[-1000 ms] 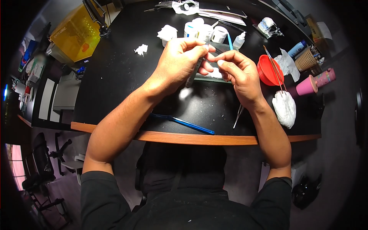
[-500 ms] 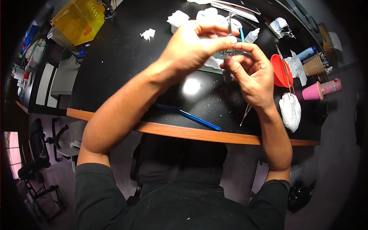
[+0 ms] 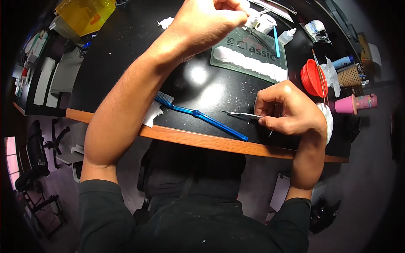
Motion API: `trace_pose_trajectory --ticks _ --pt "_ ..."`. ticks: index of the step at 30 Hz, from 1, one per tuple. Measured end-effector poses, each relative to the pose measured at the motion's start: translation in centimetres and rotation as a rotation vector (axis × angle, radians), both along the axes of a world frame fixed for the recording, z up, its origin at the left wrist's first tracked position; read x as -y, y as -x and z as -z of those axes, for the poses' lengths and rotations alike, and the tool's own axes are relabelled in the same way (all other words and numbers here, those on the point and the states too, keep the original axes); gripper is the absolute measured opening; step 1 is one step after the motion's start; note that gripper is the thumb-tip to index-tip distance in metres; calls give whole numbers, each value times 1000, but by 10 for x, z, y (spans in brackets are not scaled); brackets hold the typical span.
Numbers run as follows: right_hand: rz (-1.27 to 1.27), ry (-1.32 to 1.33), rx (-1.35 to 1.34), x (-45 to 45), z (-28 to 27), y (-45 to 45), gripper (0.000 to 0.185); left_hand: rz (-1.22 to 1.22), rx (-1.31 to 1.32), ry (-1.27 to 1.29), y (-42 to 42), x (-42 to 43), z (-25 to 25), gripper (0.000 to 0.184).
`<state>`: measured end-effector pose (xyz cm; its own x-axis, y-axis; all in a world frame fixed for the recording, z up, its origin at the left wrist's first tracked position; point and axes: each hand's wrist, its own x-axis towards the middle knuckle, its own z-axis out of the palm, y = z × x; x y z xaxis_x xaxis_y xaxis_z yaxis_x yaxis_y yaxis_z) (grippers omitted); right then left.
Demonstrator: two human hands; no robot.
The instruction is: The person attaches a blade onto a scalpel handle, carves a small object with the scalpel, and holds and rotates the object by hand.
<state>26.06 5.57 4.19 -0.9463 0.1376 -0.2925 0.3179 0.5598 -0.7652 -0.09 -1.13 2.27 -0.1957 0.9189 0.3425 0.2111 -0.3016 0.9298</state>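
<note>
At the top edge, my left hand [image 3: 206, 21] is closed in a pinch beside the white jars [image 3: 265, 24]; what its fingertips hold cannot be made out. My right hand [image 3: 291, 109] is closed on a thin metal tool [image 3: 244, 114], which points left over the black table, low near the front edge. A glass plate [image 3: 249, 76] marked "IPS Classic", with a white strip [image 3: 249, 62] on it, lies between and beyond the hands. Left of the metal tool rests a blue toothbrush [image 3: 219, 126], bristles toward my left forearm.
A red bowl [image 3: 313, 78] with a brush [image 3: 319, 69] across it stands at the right. Near it are crumpled tissue, a woven holder [image 3: 349, 76] and a pink cup [image 3: 346, 104]. A dropper bottle [image 3: 287, 36] and blue stick [image 3: 276, 42] are farther back. The wooden table edge [image 3: 202, 141] runs in front.
My hands have parted: the left moved up, while the right came down toward the table's front edge with the metal tool. The glass plate and the toothbrush's bristles are now uncovered.
</note>
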Motion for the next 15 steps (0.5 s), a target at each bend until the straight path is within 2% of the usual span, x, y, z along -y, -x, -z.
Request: trace_pose_trajectory --ticks 1,4,7,12,15 --pt "-1 -15 -6 -1 1 0 9 -24 -19 72 -3 4 -7 20" --pt "43 -39 45 0 -1 2 9 -12 -22 42 -6 6 -8 19" --pt "103 -23 13 -3 4 -1 10 -41 -120 69 -3 6 -7 18" --pt "109 -128 -5 -5 -1 -3 12 -102 -127 161 -12 9 -16 17" --pt "132 -194 -9 -4 -13 -5 13 -101 -156 87 -10 9 -11 18"
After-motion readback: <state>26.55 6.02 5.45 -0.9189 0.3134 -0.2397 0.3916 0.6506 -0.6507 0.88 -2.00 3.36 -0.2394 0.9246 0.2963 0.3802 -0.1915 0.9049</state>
